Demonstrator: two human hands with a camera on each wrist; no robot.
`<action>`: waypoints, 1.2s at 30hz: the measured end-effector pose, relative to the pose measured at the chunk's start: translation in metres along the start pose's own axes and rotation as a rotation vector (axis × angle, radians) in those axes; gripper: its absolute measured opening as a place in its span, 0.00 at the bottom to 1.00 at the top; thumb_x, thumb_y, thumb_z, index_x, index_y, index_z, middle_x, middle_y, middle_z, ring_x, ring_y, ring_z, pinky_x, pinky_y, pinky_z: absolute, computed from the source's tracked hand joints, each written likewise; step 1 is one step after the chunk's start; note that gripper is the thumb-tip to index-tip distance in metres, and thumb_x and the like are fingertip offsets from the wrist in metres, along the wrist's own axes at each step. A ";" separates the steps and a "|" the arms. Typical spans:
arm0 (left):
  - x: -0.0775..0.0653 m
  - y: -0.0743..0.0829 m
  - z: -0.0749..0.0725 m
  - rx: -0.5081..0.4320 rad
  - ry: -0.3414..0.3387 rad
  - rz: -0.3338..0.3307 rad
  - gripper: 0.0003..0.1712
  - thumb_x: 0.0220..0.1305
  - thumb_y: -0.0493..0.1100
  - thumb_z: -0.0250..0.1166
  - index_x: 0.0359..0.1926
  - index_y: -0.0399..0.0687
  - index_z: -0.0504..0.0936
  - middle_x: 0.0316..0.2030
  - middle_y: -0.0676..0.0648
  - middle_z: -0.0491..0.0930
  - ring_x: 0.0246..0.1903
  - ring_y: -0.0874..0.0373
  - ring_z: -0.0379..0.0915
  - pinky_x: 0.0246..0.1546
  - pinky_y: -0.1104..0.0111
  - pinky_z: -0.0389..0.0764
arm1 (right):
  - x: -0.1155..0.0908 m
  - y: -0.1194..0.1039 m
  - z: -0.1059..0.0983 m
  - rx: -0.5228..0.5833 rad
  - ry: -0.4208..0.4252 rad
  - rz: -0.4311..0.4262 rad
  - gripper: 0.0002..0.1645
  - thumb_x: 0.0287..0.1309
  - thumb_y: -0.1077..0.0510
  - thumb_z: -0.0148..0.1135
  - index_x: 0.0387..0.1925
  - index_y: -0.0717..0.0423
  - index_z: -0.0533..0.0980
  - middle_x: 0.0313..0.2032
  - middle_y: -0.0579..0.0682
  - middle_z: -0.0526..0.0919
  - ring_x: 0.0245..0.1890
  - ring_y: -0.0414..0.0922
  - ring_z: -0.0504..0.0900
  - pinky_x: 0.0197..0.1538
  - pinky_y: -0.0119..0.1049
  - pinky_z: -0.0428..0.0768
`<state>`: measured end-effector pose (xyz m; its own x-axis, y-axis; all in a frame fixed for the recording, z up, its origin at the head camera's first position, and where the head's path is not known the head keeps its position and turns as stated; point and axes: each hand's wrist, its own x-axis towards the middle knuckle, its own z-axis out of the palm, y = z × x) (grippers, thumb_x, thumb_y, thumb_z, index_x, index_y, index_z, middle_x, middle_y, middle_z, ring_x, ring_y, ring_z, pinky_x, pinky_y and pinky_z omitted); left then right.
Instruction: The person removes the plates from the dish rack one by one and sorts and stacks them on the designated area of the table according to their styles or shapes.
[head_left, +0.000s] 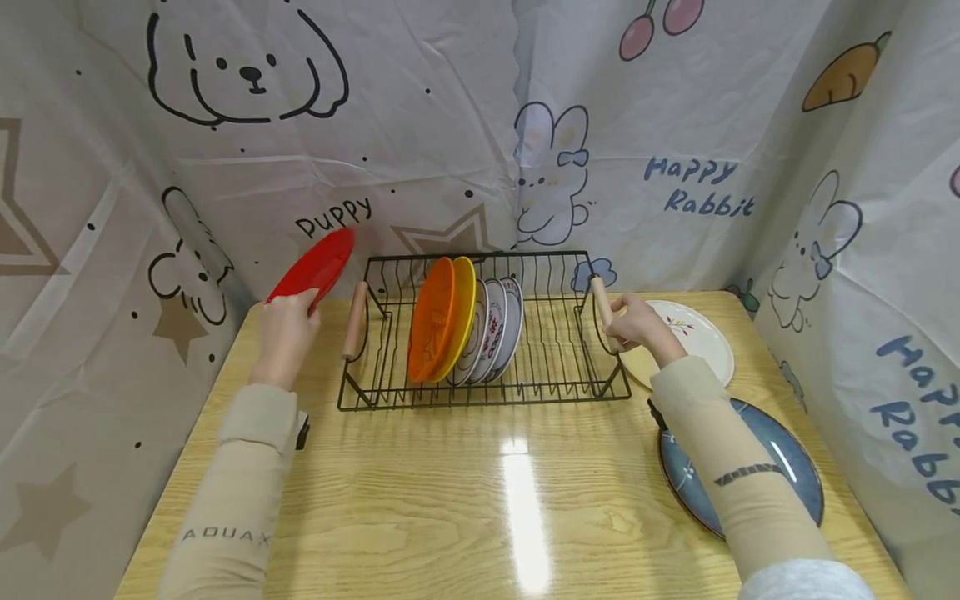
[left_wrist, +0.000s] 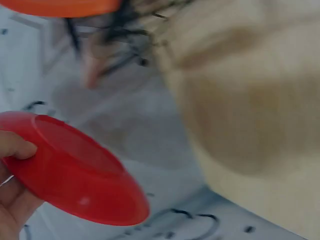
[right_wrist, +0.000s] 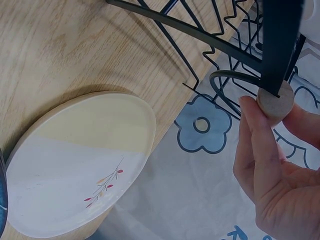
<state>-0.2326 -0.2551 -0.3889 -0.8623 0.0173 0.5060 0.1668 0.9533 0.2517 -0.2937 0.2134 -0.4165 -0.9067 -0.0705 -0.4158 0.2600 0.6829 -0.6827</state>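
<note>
My left hand [head_left: 288,333] grips a red plate [head_left: 318,265] by its edge, raised and tilted to the left of the black wire dish rack [head_left: 555,333]. In the left wrist view the thumb presses on the underside of the red plate [left_wrist: 85,175]. My right hand [head_left: 637,323] holds the rack's right wooden handle [head_left: 602,302], fingers and thumb around it; the right wrist view shows the handle's round end [right_wrist: 276,102]. In the rack stand an orange plate [head_left: 431,321], a yellow plate [head_left: 462,321] and several white patterned plates [head_left: 512,329], all on edge.
Right of the rack, a white and pale-yellow plate [right_wrist: 85,170] with a small sprig lies on the wooden table [head_left: 420,492]. Nearer me is a dark-blue plate [head_left: 798,467], partly under my right forearm. A printed cloth [head_left: 450,100] hangs behind and at both sides.
</note>
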 end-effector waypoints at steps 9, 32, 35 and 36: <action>-0.027 -0.039 0.022 0.142 -0.120 -0.022 0.14 0.52 0.28 0.57 0.42 0.32 0.80 0.23 0.31 0.78 0.16 0.35 0.68 0.16 0.50 0.68 | 0.000 0.001 0.000 -0.013 0.002 -0.006 0.27 0.55 0.66 0.54 0.55 0.70 0.58 0.43 0.69 0.69 0.27 0.48 0.79 0.31 0.39 0.81; -0.064 -0.075 0.056 0.181 -0.361 -0.050 0.08 0.49 0.27 0.57 0.32 0.33 0.78 0.23 0.30 0.77 0.21 0.34 0.71 0.21 0.47 0.71 | 0.000 0.000 0.000 -0.011 0.002 -0.002 0.28 0.55 0.66 0.54 0.56 0.70 0.57 0.43 0.68 0.68 0.26 0.47 0.78 0.31 0.39 0.81; -0.067 -0.075 0.057 0.172 -0.357 -0.050 0.07 0.49 0.26 0.57 0.31 0.33 0.78 0.23 0.31 0.77 0.21 0.34 0.71 0.21 0.47 0.71 | 0.001 0.000 0.000 -0.014 0.000 -0.006 0.28 0.55 0.66 0.54 0.56 0.70 0.57 0.43 0.69 0.68 0.26 0.47 0.78 0.30 0.39 0.81; -0.068 -0.075 0.057 0.170 -0.355 -0.048 0.07 0.49 0.26 0.57 0.31 0.33 0.78 0.23 0.31 0.77 0.21 0.34 0.71 0.21 0.47 0.71 | 0.001 0.000 0.000 -0.014 0.000 -0.008 0.28 0.55 0.66 0.54 0.56 0.70 0.57 0.43 0.69 0.68 0.26 0.46 0.78 0.30 0.39 0.81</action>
<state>-0.2136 -0.3109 -0.4899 -0.9838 0.0463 0.1732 0.0665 0.9914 0.1124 -0.2942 0.2133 -0.4169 -0.9086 -0.0762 -0.4107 0.2480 0.6928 -0.6772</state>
